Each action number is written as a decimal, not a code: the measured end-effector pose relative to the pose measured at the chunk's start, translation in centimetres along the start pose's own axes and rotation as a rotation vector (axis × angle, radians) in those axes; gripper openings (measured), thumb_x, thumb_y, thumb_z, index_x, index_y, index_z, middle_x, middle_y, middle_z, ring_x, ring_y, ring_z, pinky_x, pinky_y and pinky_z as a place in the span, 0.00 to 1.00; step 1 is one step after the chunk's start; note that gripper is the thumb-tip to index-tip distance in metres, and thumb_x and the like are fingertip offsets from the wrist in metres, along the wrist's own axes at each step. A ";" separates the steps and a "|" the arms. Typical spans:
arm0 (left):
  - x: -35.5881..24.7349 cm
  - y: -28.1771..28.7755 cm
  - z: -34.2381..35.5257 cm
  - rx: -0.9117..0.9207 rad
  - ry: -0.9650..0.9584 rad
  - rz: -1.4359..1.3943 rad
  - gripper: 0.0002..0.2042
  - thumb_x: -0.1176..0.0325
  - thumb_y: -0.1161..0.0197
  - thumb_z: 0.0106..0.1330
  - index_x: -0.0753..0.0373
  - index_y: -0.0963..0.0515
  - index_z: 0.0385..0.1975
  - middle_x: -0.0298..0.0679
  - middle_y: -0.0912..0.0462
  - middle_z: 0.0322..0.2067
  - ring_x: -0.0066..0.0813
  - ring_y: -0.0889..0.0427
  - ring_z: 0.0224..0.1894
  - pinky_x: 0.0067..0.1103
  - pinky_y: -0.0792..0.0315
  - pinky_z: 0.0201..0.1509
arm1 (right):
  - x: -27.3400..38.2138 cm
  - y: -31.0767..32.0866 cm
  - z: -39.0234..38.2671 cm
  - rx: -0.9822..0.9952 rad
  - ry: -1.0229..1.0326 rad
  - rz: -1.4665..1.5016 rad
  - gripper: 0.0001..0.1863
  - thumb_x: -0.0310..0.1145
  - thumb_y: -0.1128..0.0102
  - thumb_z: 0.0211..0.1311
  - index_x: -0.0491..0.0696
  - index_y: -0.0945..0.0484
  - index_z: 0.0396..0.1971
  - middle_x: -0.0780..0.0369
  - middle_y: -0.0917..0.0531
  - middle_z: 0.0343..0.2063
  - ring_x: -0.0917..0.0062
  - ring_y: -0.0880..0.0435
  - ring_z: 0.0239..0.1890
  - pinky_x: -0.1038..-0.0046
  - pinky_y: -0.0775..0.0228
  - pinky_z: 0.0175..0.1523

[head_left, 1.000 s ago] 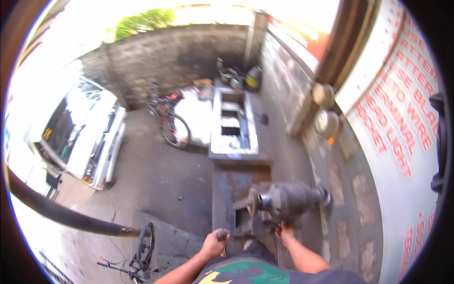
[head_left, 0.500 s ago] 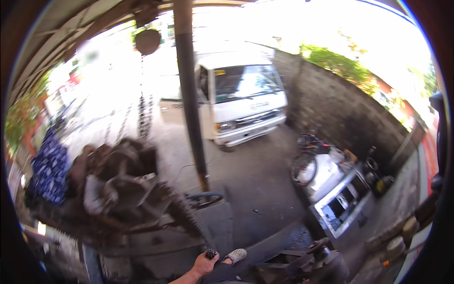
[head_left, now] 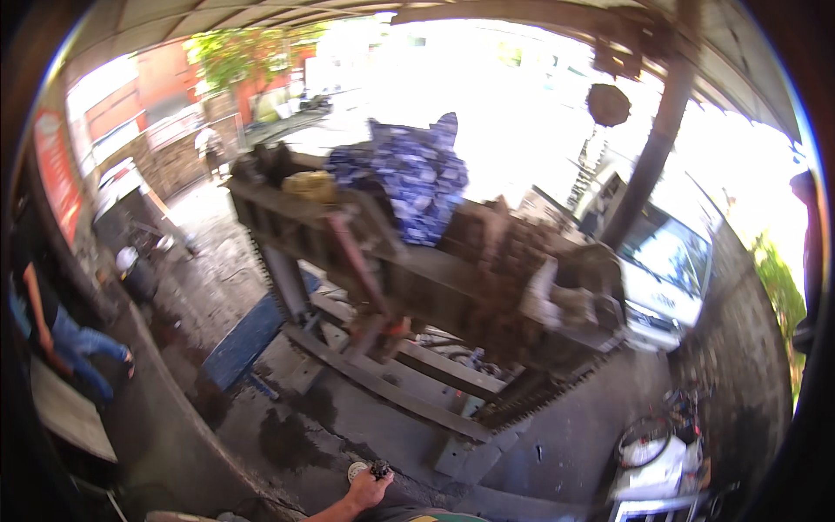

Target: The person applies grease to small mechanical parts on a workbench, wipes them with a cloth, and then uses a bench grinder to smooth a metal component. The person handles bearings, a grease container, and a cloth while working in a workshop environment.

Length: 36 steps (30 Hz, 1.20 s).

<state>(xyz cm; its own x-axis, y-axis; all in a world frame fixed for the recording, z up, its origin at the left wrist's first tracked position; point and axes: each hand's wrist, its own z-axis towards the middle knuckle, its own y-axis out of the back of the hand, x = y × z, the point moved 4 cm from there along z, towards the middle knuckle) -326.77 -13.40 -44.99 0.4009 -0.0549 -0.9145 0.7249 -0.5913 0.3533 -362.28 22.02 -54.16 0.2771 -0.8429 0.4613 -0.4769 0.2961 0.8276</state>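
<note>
My left hand (head_left: 369,493) comes in from the lower edge, its fingers closed around a small dark metal part (head_left: 380,470) whose lumpy top sticks out. Blur and small size hide what kind of part it is. Just beside the hand, a light-coloured shoe (head_left: 356,471) shows on the floor. My right hand is out of the picture. Ahead stands a long, heavy steel frame (head_left: 409,283) with rusty machine parts (head_left: 491,261) on its right end. A blue patterned cloth (head_left: 417,178) drapes over its top.
A chain hoist (head_left: 608,105) hangs near a slanting-looking post (head_left: 657,157). Behind it is a white van (head_left: 670,261). At the right lies a bicycle (head_left: 644,442). One person (head_left: 78,339) is at the left behind a low wall; another person (head_left: 210,150) stands farther off. A blue panel (head_left: 245,341) leans low at the frame.
The view has swung left, so the frame, cloth and van now appear farther right and people have come into sight. My left hand still grips the dark part.
</note>
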 end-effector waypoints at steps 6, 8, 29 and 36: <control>1.5 11.6 -0.7 -0.241 0.068 -0.248 0.11 0.60 0.37 0.76 0.63 0.18 0.38 0.39 0.15 0.29 0.36 0.17 0.33 0.33 0.23 0.43 | 18.6 -6.7 7.0 0.398 0.192 -0.234 0.34 0.60 0.44 0.75 0.45 0.19 0.63 0.49 0.14 0.60 0.51 0.15 0.60 0.54 0.22 0.61; 1.6 17.0 -2.1 -0.402 0.100 -0.231 0.10 0.62 0.34 0.75 0.63 0.18 0.37 0.37 0.15 0.28 0.34 0.18 0.32 0.32 0.23 0.41 | 23.8 -9.2 8.2 0.515 0.218 -0.327 0.34 0.60 0.44 0.75 0.46 0.19 0.64 0.50 0.14 0.60 0.52 0.15 0.61 0.54 0.22 0.61; 11.0 41.1 -17.7 -1.290 0.488 -0.629 0.12 0.59 0.28 0.72 0.59 0.21 0.33 0.32 0.20 0.25 0.23 0.24 0.27 0.24 0.30 0.32 | 67.0 -43.6 3.5 1.081 0.867 -1.085 0.44 0.68 0.47 0.74 0.37 0.18 0.61 0.44 0.14 0.56 0.53 0.17 0.65 0.56 0.27 0.69; 16.6 51.7 -16.9 -1.433 0.230 -0.670 0.11 0.64 0.31 0.75 0.58 0.23 0.30 0.31 0.23 0.25 0.22 0.25 0.28 0.24 0.31 0.31 | 72.4 -56.4 14.0 1.166 0.757 -1.439 0.40 0.68 0.52 0.78 0.42 0.09 0.36 0.54 0.11 0.31 0.61 0.11 0.36 0.58 0.21 0.48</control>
<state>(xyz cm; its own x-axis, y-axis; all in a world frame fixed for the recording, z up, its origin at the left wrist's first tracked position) -273.15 -31.25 -38.53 -0.2154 0.0872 -0.9726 0.6467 0.7591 -0.0752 -326.95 -62.02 -71.89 0.9629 0.2658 0.0470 0.2493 -0.9426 0.2223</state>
